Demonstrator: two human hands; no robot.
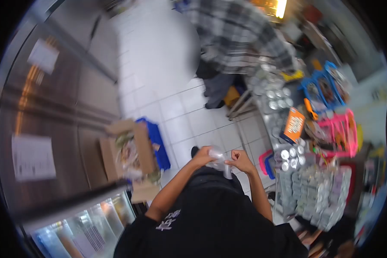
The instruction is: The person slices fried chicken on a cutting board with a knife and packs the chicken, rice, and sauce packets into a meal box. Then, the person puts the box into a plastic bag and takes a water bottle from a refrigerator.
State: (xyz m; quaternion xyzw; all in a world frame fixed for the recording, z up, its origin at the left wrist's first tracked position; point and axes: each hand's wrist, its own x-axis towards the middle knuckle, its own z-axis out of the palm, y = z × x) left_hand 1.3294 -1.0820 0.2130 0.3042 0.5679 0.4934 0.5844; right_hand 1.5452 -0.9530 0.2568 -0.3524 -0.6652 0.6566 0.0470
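In front of my body, a clear, crumpled plastic bag (218, 157) stretches between my two hands. My left hand (203, 156) is closed on its left side. My right hand (241, 161) is curled, with thumb and fingers pinching the right side. A loose end of the plastic hangs down below the hands. Blur hides whether anything is inside it.
On my right, a table holds stacked clear packs (316, 193), lidded cups (292, 157), an orange box (293, 124), a pink basket (352, 133) and a blue basket (327, 88). A person in a plaid shirt (232, 34) bends ahead. Left are a cardboard box (148, 148) and steel cabinets (51, 99).
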